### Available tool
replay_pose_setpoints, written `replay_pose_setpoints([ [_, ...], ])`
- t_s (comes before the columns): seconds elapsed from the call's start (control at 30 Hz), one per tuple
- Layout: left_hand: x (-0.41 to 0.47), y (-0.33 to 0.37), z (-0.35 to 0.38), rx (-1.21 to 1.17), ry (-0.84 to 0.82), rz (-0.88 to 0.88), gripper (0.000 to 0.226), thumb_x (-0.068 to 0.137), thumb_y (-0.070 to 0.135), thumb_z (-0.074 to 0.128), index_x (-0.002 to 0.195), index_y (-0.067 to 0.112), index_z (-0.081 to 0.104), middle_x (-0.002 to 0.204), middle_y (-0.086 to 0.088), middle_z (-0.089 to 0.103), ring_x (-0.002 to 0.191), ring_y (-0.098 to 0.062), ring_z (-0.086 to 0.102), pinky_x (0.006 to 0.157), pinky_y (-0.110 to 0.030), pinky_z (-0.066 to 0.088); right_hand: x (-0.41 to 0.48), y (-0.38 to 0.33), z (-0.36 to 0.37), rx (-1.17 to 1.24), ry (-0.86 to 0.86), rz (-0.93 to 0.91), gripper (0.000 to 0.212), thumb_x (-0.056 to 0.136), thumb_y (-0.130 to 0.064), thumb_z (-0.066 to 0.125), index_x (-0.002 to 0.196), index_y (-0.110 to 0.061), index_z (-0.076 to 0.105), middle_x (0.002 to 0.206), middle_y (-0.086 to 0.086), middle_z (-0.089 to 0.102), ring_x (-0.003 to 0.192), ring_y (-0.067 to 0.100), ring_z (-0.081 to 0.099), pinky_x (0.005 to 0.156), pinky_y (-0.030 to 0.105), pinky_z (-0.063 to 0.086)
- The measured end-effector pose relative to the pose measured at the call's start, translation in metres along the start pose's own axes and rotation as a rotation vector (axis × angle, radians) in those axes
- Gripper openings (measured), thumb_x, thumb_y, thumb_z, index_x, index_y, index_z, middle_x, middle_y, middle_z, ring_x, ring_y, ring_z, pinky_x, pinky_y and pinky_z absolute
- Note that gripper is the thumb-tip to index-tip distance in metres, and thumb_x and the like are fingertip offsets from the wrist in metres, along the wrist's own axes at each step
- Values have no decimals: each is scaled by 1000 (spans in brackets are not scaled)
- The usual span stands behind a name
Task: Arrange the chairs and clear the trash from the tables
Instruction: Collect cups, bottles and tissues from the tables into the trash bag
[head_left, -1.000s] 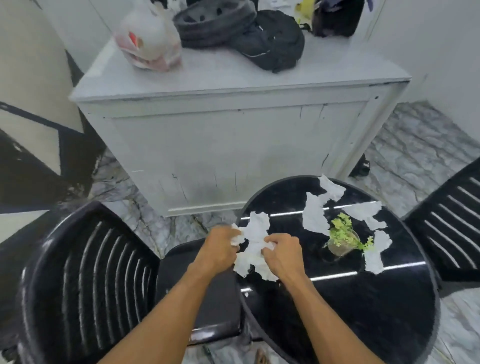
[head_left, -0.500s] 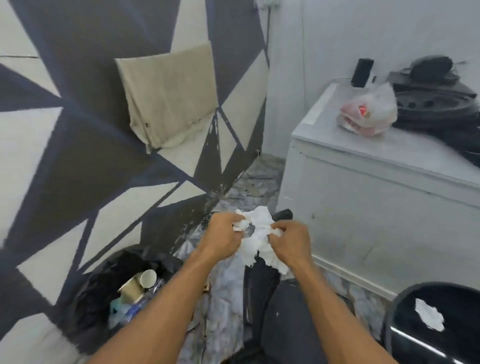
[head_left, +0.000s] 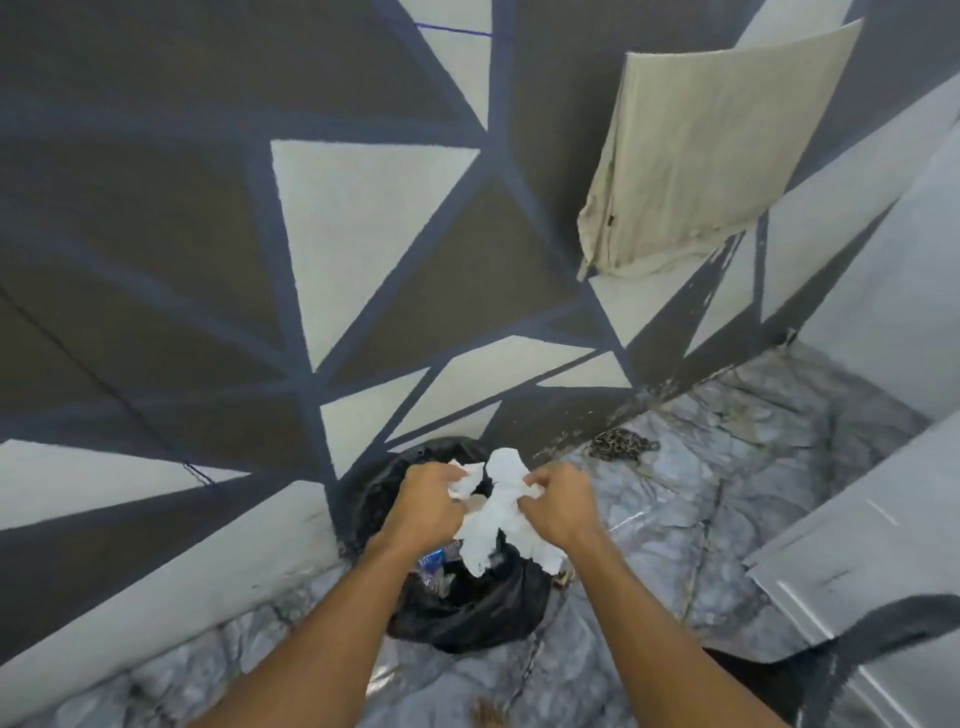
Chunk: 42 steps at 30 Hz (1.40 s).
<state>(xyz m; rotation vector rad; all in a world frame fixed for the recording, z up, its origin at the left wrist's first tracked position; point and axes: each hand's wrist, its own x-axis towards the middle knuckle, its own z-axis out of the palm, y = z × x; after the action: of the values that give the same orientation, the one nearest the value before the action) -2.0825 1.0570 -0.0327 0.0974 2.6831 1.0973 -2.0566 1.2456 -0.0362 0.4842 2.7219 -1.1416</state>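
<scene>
Before us a wall (head_left: 260, 234) painted in dark and pale triangles meets the marbled floor (head_left: 701, 467), and at its foot sits a bin (head_left: 467, 618) lined with a black bag. Over its mouth we hold a crumpled wad of paper (head_left: 493, 514), its long axis running from upper centre down toward the right. Our left hand (head_left: 428, 501) and right hand (head_left: 558, 506) each have a grip pressed around the wad's sides.

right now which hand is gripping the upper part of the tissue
The right hand pinches the torn tissue near its top; the left hand holds a smaller crumpled bit.
</scene>
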Motion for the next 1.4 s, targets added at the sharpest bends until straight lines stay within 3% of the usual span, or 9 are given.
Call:
replay_pose_setpoints([
  [0.43, 94, -65, 37, -34, 29, -275, 20, 82, 8, 67, 101, 6, 76, 102, -5, 72, 89, -25, 66, 81, -40, 57, 130, 16, 101, 38, -382, 81, 41, 88, -19, 65, 129, -18, 62, 129, 6, 62, 108, 24, 63, 91, 31, 54],
  [0.57, 106, -76, 52, -56, -84, -345, 43, 84, 6, 69, 126, 7, 67, 120, -1, 62, 113, -28, 62, 93, -26, 48, 146, 33, 107, -72, -532, 89, 48, 89, -17, 58, 137, -18, 53, 143, 6, 51, 127, 25, 51, 105, 32, 43],
  [0.67, 108, -84, 66, -18, -187, -373, 47, 81, 8, 70, 128, 9, 65, 130, -11, 63, 116, -29, 60, 100, -33, 49, 148, 43, 111, -149, -583, 64, 42, 88, -10, 56, 129, -15, 61, 134, 8, 59, 125, 28, 53, 104, 32, 42],
  [0.93, 106, -103, 85, -21, -340, -479, 60, 70, 18, 63, 131, 17, 65, 131, -5, 62, 113, -23, 62, 102, -35, 50, 147, 55, 115, -110, -561, 162, 36, 87, -16, 62, 122, -16, 66, 125, 3, 63, 115, 17, 59, 98, 24, 45],
  [1.1, 103, -95, 77, 40, -302, -402, 41, 75, 13, 67, 116, 18, 71, 113, -1, 67, 99, -20, 66, 87, -34, 57, 137, 45, 108, -85, -520, 143, 31, 84, -17, 65, 114, -19, 69, 115, 1, 68, 110, 15, 61, 99, 27, 47],
  [1.2, 98, -80, 71, 72, -268, -329, 37, 73, 15, 62, 108, 21, 71, 104, 1, 67, 95, -21, 65, 83, -32, 57, 125, 39, 95, -88, -476, 106, 18, 80, -17, 64, 93, -27, 70, 101, -1, 68, 101, 15, 62, 95, 31, 50],
  [1.27, 93, -67, 69, 95, -241, -251, 34, 72, 17, 60, 104, 22, 72, 99, -1, 68, 89, -22, 65, 79, -38, 58, 112, 35, 83, -103, -437, 72, 27, 81, -17, 63, 107, -22, 70, 110, 0, 69, 106, 17, 63, 94, 30, 50],
  [1.33, 83, -48, 66, 98, -220, -172, 40, 75, 20, 64, 115, 23, 71, 111, -4, 69, 96, -22, 65, 85, -38, 57, 96, 30, 64, -115, -389, 51, 38, 82, -16, 62, 119, -20, 67, 118, 1, 68, 111, 19, 62, 94, 26, 49],
  [1.4, 67, -23, 63, 93, -200, -99, 46, 80, 18, 69, 125, 21, 67, 123, -5, 65, 107, -23, 63, 93, -34, 54, 75, 26, 42, -143, -341, 26, 30, 82, -14, 60, 109, -22, 69, 105, 2, 69, 106, 23, 63, 84, 25, 48],
])
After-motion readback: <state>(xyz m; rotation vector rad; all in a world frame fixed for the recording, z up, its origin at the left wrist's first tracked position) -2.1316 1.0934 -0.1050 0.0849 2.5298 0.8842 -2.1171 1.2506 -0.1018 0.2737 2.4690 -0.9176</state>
